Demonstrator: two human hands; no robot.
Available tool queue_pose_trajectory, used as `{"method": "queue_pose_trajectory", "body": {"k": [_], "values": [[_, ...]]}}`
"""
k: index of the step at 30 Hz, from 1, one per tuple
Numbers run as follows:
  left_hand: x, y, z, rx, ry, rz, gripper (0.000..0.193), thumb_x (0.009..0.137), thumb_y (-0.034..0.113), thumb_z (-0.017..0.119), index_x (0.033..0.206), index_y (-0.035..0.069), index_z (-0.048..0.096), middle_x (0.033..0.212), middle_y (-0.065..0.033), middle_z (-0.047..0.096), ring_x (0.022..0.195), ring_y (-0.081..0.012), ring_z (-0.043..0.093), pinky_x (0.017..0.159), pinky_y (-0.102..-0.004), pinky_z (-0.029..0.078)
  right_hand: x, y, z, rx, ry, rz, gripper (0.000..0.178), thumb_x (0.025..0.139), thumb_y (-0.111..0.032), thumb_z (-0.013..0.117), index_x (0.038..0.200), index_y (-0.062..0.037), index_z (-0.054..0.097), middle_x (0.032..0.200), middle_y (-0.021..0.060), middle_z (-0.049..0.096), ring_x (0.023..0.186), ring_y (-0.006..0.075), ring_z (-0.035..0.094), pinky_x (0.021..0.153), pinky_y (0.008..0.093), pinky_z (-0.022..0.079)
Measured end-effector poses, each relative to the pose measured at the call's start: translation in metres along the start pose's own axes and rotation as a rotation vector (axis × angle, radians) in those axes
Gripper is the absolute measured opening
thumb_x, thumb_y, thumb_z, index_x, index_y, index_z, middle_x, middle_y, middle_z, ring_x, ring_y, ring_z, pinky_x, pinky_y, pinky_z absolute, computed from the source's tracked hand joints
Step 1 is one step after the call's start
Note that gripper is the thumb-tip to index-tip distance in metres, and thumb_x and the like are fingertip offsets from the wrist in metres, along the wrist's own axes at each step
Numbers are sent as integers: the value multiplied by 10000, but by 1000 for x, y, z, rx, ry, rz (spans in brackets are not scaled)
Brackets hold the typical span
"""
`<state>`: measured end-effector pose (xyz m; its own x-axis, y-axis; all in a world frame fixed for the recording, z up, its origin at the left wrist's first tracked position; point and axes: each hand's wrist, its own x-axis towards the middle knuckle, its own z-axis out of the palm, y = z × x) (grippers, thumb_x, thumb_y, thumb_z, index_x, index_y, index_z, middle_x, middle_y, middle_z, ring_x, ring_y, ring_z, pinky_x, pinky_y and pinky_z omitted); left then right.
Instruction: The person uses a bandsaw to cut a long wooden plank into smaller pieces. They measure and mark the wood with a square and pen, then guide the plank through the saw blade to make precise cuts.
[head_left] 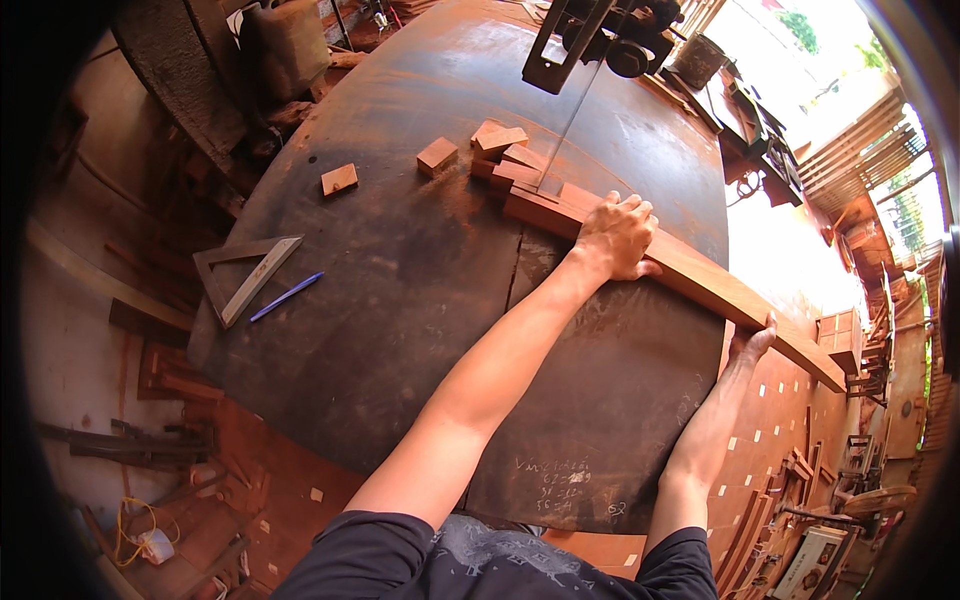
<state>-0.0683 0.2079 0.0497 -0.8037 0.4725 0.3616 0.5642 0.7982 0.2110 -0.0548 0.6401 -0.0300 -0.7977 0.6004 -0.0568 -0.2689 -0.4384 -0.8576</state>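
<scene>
A long reddish wooden board (pixel 715 285) lies across the dark metal saw table (pixel 400 320), its right end sticking out past the table edge. My left hand (pixel 617 238) is closed over the board near its left end, fingers on top and thumb on the near side. Farther right, my right hand (pixel 754 341) grips the overhanging part from the near side, its fingers partly hidden. The thin bandsaw blade (pixel 573 122) comes down to the board's left end, a short way left of my left hand. Whether it is cutting into the wood I cannot tell.
Above the blade hangs the saw's guide assembly (pixel 600 40). Several small wooden blocks, including one lone block (pixel 339 180), lie left of the blade. A set square (pixel 250 275) and a blue pen (pixel 287 297) rest at the table's left. Timber pieces (pixel 745 535) lie on the floor at right.
</scene>
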Motion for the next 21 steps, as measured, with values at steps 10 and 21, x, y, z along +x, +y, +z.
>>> {"method": "queue_pose_trajectory", "body": {"k": [10,21], "values": [[1,-1,2,12,31,-4,729,798,693,800,1164,66,736,1232,-88,688,1259,-231,613,1069,-431,473,4,1,-3,-11,24,9,575,1007,-399,545,1387,32,533,1316,186,631,1220,336,632,1046,514,528],[-62,73,-20,67,-131,-172,718,883,654,739,1293,72,647,1212,-72,664,1229,-232,601,1055,-434,448,-3,-3,-33,-121,18,146,576,1010,-498,550,1320,-21,647,1204,141,712,1095,311,710,934,483,600]]}}
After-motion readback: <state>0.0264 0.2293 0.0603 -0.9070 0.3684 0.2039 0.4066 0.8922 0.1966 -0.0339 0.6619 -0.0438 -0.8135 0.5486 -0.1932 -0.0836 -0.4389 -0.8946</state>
